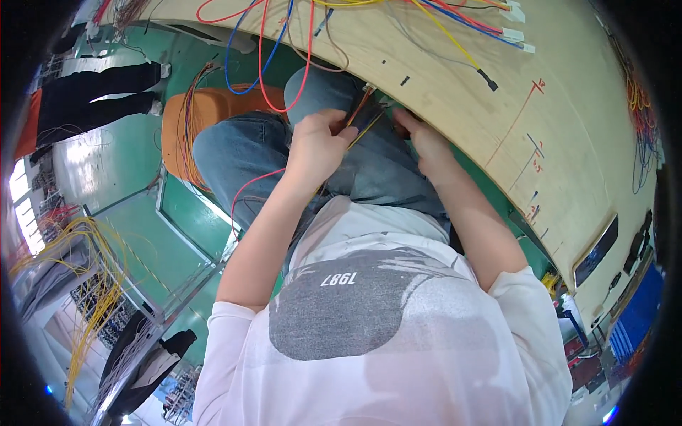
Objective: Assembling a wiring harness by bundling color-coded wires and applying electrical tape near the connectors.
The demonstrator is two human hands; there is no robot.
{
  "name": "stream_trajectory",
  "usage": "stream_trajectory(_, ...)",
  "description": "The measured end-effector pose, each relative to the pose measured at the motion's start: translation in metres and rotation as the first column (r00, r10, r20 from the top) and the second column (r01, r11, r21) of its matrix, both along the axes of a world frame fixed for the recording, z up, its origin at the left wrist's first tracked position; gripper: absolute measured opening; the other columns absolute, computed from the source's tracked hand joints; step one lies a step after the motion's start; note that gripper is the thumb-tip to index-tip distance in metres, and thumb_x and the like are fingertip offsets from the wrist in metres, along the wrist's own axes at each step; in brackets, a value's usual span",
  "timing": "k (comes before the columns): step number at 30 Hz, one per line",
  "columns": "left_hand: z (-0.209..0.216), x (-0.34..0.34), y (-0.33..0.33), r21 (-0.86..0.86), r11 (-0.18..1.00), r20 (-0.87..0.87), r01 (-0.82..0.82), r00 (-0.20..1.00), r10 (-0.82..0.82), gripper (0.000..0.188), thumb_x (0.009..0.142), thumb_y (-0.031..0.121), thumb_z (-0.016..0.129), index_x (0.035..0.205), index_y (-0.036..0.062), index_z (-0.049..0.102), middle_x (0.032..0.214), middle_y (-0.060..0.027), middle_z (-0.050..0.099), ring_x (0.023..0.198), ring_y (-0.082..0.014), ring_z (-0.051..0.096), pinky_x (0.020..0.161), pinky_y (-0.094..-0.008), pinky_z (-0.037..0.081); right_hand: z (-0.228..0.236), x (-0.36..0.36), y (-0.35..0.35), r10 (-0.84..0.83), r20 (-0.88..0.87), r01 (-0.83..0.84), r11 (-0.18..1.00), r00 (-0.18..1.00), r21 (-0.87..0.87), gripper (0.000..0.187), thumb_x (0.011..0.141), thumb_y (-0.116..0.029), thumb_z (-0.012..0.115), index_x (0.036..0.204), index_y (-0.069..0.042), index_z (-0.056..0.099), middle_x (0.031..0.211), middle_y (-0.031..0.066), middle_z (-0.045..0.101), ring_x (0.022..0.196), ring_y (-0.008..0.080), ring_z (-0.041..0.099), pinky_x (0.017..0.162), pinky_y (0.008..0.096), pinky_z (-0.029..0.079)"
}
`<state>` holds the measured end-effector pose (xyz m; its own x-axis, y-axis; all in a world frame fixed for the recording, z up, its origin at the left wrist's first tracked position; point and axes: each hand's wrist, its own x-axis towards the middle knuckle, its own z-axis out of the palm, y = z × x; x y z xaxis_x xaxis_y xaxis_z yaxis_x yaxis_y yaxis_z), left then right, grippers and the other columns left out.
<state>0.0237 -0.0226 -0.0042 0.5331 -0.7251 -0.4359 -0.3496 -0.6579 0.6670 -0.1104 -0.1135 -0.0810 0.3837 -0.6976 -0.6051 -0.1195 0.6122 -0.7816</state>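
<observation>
My left hand is closed around a few thin wires, yellow, dark and orange-brown, above my lap. A small pale connector shows at the upper end of the orange-brown strand, close to the table edge. To the right, my right hand is bent at the same edge with thumb and fingers drawn together. What they pinch, if anything, is too small and shaded to make out. A red wire trails down to the left beside my left forearm.
On the wooden table lie red, blue and yellow wires with white connectors and a black one. Loops of red wire hang over its edge. An orange stool bears more wires. Yellow wires hang at the left; a person stands beyond.
</observation>
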Motion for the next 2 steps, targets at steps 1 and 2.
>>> stream_trajectory(1,0.0,0.0005,-0.001,-0.007,1.0,0.006,0.002,1.0,-0.002,0.025,0.069,0.012,0.061,0.091,-0.0009,0.059,0.072,-0.017,0.06,0.065,-0.0246,0.059,0.061,-0.0314,0.044,0.0009,0.0078,-0.0002,-0.001,0.024,0.003,0.999,1.0,-0.048,0.028,0.075,-0.02,0.062,0.098,-0.005,0.056,0.087,0.0047,0.058,0.079,0.0148,0.052,0.071,0.0288,0.041)
stream_trajectory(2,0.0016,-0.0013,-0.0024,-0.012,1.0,0.008,0.004,1.0,-0.004,0.026,0.069,0.013,0.062,0.09,-0.001,0.059,0.072,-0.0168,0.06,0.066,-0.0247,0.059,0.062,-0.0315,0.044,0.0007,0.0171,-0.0037,-0.003,0.044,0.007,0.995,0.999,-0.096,0.03,0.074,-0.022,0.063,0.1,-0.006,0.056,0.089,0.0055,0.058,0.081,0.0152,0.052,0.073,0.0289,0.041)
